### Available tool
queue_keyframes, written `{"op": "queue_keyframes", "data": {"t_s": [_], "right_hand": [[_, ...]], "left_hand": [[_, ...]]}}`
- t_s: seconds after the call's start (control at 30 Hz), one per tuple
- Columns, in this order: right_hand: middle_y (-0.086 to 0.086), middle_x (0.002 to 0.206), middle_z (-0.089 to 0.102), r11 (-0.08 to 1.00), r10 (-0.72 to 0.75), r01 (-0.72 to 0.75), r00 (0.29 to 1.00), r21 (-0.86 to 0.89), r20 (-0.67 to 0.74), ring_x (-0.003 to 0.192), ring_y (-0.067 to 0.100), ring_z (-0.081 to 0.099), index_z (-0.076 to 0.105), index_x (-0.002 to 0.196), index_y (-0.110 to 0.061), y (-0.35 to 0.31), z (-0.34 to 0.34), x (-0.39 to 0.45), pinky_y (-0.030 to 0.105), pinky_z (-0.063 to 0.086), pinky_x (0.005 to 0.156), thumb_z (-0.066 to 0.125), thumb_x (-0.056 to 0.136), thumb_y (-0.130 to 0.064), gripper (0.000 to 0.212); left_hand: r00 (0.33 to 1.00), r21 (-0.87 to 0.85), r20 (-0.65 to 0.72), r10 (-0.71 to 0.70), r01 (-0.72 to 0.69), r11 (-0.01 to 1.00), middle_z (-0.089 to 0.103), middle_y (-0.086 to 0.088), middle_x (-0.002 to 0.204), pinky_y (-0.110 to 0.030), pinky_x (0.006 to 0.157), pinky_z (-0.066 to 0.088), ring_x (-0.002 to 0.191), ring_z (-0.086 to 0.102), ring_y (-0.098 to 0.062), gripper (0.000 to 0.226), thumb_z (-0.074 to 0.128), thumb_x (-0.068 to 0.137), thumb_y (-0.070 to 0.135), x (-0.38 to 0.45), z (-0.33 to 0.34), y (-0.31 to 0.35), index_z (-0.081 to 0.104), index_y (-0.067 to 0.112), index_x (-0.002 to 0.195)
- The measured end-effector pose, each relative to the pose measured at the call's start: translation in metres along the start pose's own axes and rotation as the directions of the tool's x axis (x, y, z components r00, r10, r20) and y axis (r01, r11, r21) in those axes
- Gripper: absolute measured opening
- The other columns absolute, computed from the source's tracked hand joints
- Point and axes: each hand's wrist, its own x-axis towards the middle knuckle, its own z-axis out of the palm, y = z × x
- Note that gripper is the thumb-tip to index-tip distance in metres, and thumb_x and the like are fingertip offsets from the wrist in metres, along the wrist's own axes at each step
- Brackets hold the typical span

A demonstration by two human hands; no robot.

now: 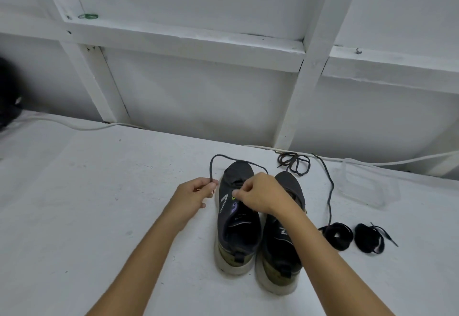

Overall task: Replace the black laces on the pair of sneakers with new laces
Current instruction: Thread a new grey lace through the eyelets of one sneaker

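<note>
Left hand pinched the lace near its tip; right hand pinched at the left sneaker's eyelets. Lace looked limp, light; best gripped at the stiff tip.

Two sneakers stand side by side on the table, the left sneaker slightly farther than the right sneaker. A loose lace lies beyond them to the right; two coiled lace bundles lie right of the sneakers, a clear container farther right.
</note>
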Motion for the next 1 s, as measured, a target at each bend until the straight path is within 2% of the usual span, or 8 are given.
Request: {"op": "queue_keyframes", "data": {"t_s": [0.13, 0.27, 0.37, 0.43, 0.5, 0.6, 0.8, 1.0], "right_hand": [[-0.003, 0.078, 0.073, 0.998, 0.046, -0.047, 0.998, 0.033, 0.037, 0.079, 0.015, 0.067, 0.077, 0.075, -0.019, -0.005, 0.007, -0.003, 0.029, 0.055, 0.076, 0.073, 0.086, -0.045, 0.029], [0.011, 0.094, 0.076, 0.994, 0.105, -0.105, 0.994, -0.022, 0.022, 0.088, 0.028, 0.072, 0.076, 0.099, -0.003, -0.01, 0.015, -0.002, 0.036, 0.06, 0.08, 0.066, 0.086, -0.024, 0.026], [0.009, 0.105, 0.072, 0.99, 0.119, -0.113, 0.99, -0.078, 0.075, 0.099, 0.03, 0.067, 0.073, 0.106, -0.009, -0.013, 0.015, -0.005, 0.033, 0.055, 0.078, 0.057, 0.084, -0.015, 0.028], [0.003, 0.117, 0.068, 0.988, 0.127, -0.118, 0.988, -0.097, 0.09, 0.108, 0.027, 0.064, 0.072, 0.117, -0.018, -0.013, 0.015, -0.007, 0.032, 0.052, 0.085, 0.057, 0.087, -0.02, 0.034], [-0.001, 0.115, 0.069, 0.993, 0.12, -0.121, 0.989, 0.002, 0.082, 0.108, 0.023, 0.064, 0.074, 0.114, -0.023, -0.01, 0.016, -0.007, 0.032, 0.053, 0.089, 0.059, 0.089, -0.027, 0.029], [-0.005, 0.095, 0.073, 0.981, 0.104, -0.114, 0.992, 0.156, 0.068, 0.093, 0.015, 0.067, 0.077, 0.098, -0.023, -0.006, 0.021, -0.008, 0.026, 0.05, 0.076, 0.061, 0.094, -0.032, 0.018], [-0.006, 0.109, 0.074, 0.997, 0.031, -0.028, 0.999, 0.078, -0.033, 0.104, 0.016, 0.065, 0.074, 0.117, -0.028, -0.014, 0.041, -0.006, 0.034, 0.056, 0.09, 0.063, 0.084, -0.015, 0.036], [-0.002, 0.115, 0.073, 0.971, 0.016, 0.011, 0.994, 0.238, -0.111, 0.109, 0.019, 0.065, 0.074, 0.118, -0.023, -0.022, 0.056, -0.002, 0.037, 0.052, 0.098, 0.064, 0.095, -0.017, 0.026]], "left_hand": [[0.999, -0.128, -0.041, -0.033, 0.028, 0.991, 0.073, -0.002, 0.087, -0.019, 0.066, 0.05, 0.08, 0.065, -0.009, 0.011, 0.066, 0.094, 0.011, 0.005, 0.017, -0.012, 0.074, 0.015, 0.1], [0.998, -0.133, -0.06, 0.008, -0.016, 0.991, 0.075, -0.009, 0.087, -0.017, 0.071, 0.054, 0.08, 0.07, -0.01, 0.012, 0.066, 0.092, 0.004, 0.005, 0.021, -0.012, 0.073, 0.011, 0.098], [0.994, -0.081, -0.103, 0.026, -0.034, 0.996, 0.076, -0.006, 0.09, -0.013, 0.068, 0.053, 0.081, 0.071, -0.006, 0.012, 0.064, 0.094, 0.006, 0.005, 0.022, -0.012, 0.073, 0.013, 0.097], [0.993, -0.073, -0.113, 0.028, -0.037, 0.997, 0.075, -0.004, 0.09, -0.013, 0.067, 0.052, 0.081, 0.071, -0.006, 0.013, 0.063, 0.094, 0.006, 0.004, 0.023, -0.012, 0.073, 0.015, 0.096], [0.994, -0.063, -0.102, 0.035, -0.042, 0.997, 0.076, -0.002, 0.089, -0.013, 0.067, 0.053, 0.082, 0.071, -0.007, 0.014, 0.063, 0.094, 0.007, 0.003, 0.024, -0.012, 0.073, 0.017, 0.095], [0.994, -0.048, -0.094, 0.053, -0.058, 0.997, 0.076, 0.0, 0.088, -0.019, 0.074, 0.056, 0.086, 0.072, -0.01, 0.015, 0.064, 0.094, 0.008, 0.005, 0.025, -0.011, 0.073, 0.02, 0.093], [0.991, -0.022, -0.115, 0.071, -0.074, 0.997, 0.075, 0.001, 0.088, -0.021, 0.078, 0.057, 0.08, 0.07, -0.004, 0.014, 0.064, 0.094, 0.01, 0.007, 0.024, -0.012, 0.073, 0.02, 0.093], [0.982, -0.003, -0.166, 0.084, -0.086, 0.996, 0.075, 0.002, 0.086, -0.015, 0.068, 0.055, 0.073, 0.07, -0.004, 0.015, 0.062, 0.095, 0.01, 0.012, 0.013, -0.008, 0.072, 0.021, 0.09]]}}
